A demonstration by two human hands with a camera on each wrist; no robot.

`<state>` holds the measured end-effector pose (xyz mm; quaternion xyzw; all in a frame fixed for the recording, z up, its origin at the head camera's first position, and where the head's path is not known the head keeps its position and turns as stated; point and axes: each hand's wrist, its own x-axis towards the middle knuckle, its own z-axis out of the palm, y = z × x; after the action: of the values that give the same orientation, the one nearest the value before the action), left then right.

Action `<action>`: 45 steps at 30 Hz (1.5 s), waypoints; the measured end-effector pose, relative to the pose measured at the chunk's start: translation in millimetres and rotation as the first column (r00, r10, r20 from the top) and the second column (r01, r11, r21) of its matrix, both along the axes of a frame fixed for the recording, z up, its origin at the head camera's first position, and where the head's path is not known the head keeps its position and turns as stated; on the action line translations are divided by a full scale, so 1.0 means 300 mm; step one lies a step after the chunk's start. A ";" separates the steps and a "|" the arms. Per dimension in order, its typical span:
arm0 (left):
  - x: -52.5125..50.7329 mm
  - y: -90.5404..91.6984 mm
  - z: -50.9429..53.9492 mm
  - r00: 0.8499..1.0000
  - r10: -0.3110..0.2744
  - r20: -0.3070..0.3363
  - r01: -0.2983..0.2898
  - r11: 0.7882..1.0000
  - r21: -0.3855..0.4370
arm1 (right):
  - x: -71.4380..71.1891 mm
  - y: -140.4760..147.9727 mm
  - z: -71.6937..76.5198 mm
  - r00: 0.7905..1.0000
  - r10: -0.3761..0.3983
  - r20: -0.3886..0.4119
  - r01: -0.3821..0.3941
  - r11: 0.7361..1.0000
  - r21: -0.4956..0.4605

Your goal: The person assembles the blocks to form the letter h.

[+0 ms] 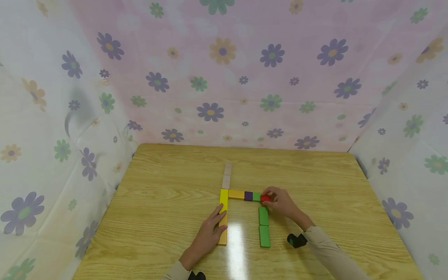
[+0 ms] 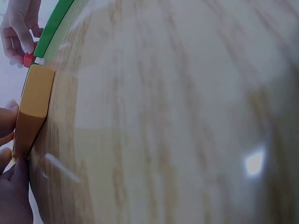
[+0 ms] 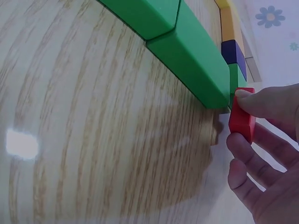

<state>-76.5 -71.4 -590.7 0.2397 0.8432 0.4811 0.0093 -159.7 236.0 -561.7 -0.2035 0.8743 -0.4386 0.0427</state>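
My right hand [image 1: 282, 203] pinches a small red block [image 3: 242, 116] between thumb and fingers. That block is at the right end of a row of a small green block [image 1: 256, 196], a purple block [image 1: 248, 196] and an orange block [image 1: 236, 194]. My left hand [image 1: 208, 233] rests its fingertips on a column made of a yellow block [image 1: 224, 197] and a light orange block [image 1: 222, 238], with the thumb on the orange one. Below the red block, two long green blocks [image 1: 263, 216] lie end to end.
Two pale wooden blocks [image 1: 226, 181] continue the column beyond the yellow block. Everything lies on a wood-grain table [image 1: 157, 202]. Flower-patterned cloth [image 1: 241, 97] hangs along its back and sides. A dark device [image 1: 296, 240] sits by the right wrist.
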 end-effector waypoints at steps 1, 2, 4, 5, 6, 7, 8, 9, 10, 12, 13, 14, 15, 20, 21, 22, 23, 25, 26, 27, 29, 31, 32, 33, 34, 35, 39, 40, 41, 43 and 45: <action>0.000 0.000 0.002 1.000 -0.001 0.000 0.001 1.000 0.002 | 0.001 0.000 -0.004 1.000 0.004 -0.006 -0.004 1.000 0.004; 0.000 0.000 0.002 1.000 -0.001 -0.001 0.001 1.000 0.002 | 0.003 0.000 -0.008 1.000 0.006 -0.007 -0.006 1.000 0.007; 0.000 0.000 0.004 1.000 -0.001 0.000 0.001 1.000 0.003 | 0.006 -0.001 -0.015 1.000 0.012 -0.009 -0.012 1.000 0.012; 0.001 0.000 0.005 1.000 -0.001 0.001 0.001 1.000 0.001 | 0.008 -0.002 -0.017 1.000 0.013 -0.008 -0.013 1.000 0.014; 0.001 -0.001 0.005 1.000 0.000 0.001 0.000 1.000 -0.001 | 0.009 -0.003 -0.021 1.000 0.016 -0.011 -0.016 1.000 0.015; 0.001 -0.001 0.005 1.000 0.001 0.002 -0.001 1.000 -0.003 | 0.010 -0.003 -0.024 1.000 0.017 -0.012 -0.016 1.000 0.018; 0.001 -0.001 0.005 1.000 0.001 0.007 -0.001 1.000 -0.003 | 0.011 -0.005 -0.026 1.000 0.013 -0.012 -0.012 1.000 0.017; 0.001 -0.001 0.005 1.000 0.002 0.009 -0.002 1.000 -0.004 | 0.012 -0.006 -0.027 1.000 0.009 -0.016 -0.009 1.000 0.017; 0.001 -0.001 0.004 1.000 0.003 0.012 -0.003 1.000 -0.007 | 0.013 -0.007 -0.029 1.000 0.006 -0.020 -0.005 1.000 0.019; 0.002 -0.001 0.004 1.000 0.005 0.018 -0.004 1.000 -0.007 | 0.015 -0.008 -0.029 1.000 -0.002 -0.027 0.002 1.000 0.019; 0.002 -0.001 0.004 1.000 0.005 0.024 -0.005 1.000 -0.006 | 0.016 -0.009 -0.028 1.000 -0.006 -0.030 0.006 1.000 0.019; 0.002 -0.001 0.005 1.000 0.006 0.027 -0.006 1.000 -0.005 | 0.017 -0.011 -0.027 0.999 -0.011 -0.031 0.012 1.000 0.019; 0.003 -0.001 0.004 1.000 0.007 0.029 -0.006 1.000 -0.004 | 0.018 -0.012 -0.026 0.999 -0.017 -0.029 0.018 1.000 0.021; 0.005 0.001 0.005 1.000 0.003 0.031 -0.004 1.000 0.015 | 0.021 -0.016 -0.018 0.999 -0.044 -0.017 0.044 0.999 0.025; 0.006 0.002 0.005 1.000 0.003 0.029 -0.003 1.000 0.017 | 0.021 -0.016 -0.017 0.999 -0.048 -0.019 0.049 0.998 0.030; 0.005 0.002 0.005 1.000 0.002 0.027 -0.003 1.000 0.017 | 0.022 -0.017 -0.017 0.998 -0.050 -0.022 0.051 0.998 0.035; 0.005 0.002 0.005 1.000 0.002 0.026 -0.002 1.000 0.016 | 0.023 -0.017 -0.016 0.998 -0.051 -0.027 0.052 0.998 0.041; 0.005 0.003 0.005 1.000 0.001 0.024 -0.001 1.000 0.012 | 0.026 -0.018 -0.016 0.998 -0.052 -0.045 0.054 0.997 0.054; 0.004 0.003 0.006 1.000 0.000 0.026 0.000 1.000 0.011 | 0.028 -0.017 -0.016 0.997 -0.050 -0.058 0.054 0.997 0.061; 0.004 0.004 0.006 1.000 -0.001 0.027 0.001 1.000 0.012 | 0.030 -0.016 -0.018 0.996 -0.047 -0.072 0.052 0.997 0.065; 0.003 0.004 0.005 1.000 -0.002 0.026 0.002 1.000 0.008 | 0.034 -0.014 -0.020 0.994 -0.042 -0.100 0.049 0.996 0.072; 0.003 0.004 0.005 1.000 -0.001 0.025 0.001 1.000 0.008 | 0.037 -0.011 -0.022 0.992 -0.035 -0.124 0.045 0.996 0.076; 0.002 0.004 0.005 1.000 -0.001 0.025 0.001 1.000 0.007 | 0.039 -0.009 -0.022 0.991 -0.033 -0.130 0.043 0.996 0.078; 0.002 0.004 0.004 1.000 0.001 0.024 -0.001 1.000 0.005 | 0.040 -0.008 -0.023 0.991 -0.034 -0.133 0.045 0.996 0.081; 0.002 0.003 0.004 1.000 0.001 0.025 -0.001 1.000 0.004 | 0.042 -0.007 -0.023 0.991 -0.034 -0.132 0.045 0.995 0.086; 0.002 0.003 0.004 1.000 0.001 0.026 -0.001 1.000 0.003 | 0.043 -0.005 -0.022 0.991 -0.034 -0.130 0.046 0.995 0.089; 0.002 0.003 0.006 0.999 -0.001 0.032 0.001 1.000 0.004 | 0.052 -0.003 -0.018 0.993 -0.031 -0.114 0.043 0.994 0.104; 0.002 0.003 0.007 0.999 -0.002 0.032 0.002 1.000 0.004 | 0.056 -0.002 -0.016 0.994 -0.025 -0.111 0.036 0.994 0.105; 0.002 0.003 0.007 0.999 -0.002 0.033 0.002 1.000 0.004 | 0.059 -0.002 -0.014 0.994 -0.016 -0.108 0.027 0.994 0.102; 0.003 0.003 0.008 0.999 -0.002 0.034 0.002 1.000 0.004 | 0.067 -0.002 -0.011 0.995 0.005 -0.101 0.005 0.995 0.099; 0.003 0.004 0.009 0.999 -0.002 0.036 0.002 1.000 0.004 | 0.074 -0.004 -0.009 0.995 0.026 -0.097 -0.017 0.995 0.102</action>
<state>-75.5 -70.4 -588.2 0.2319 0.8416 0.4872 0.0247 -137.4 234.9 -564.4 -0.2318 0.8941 -0.3829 0.0146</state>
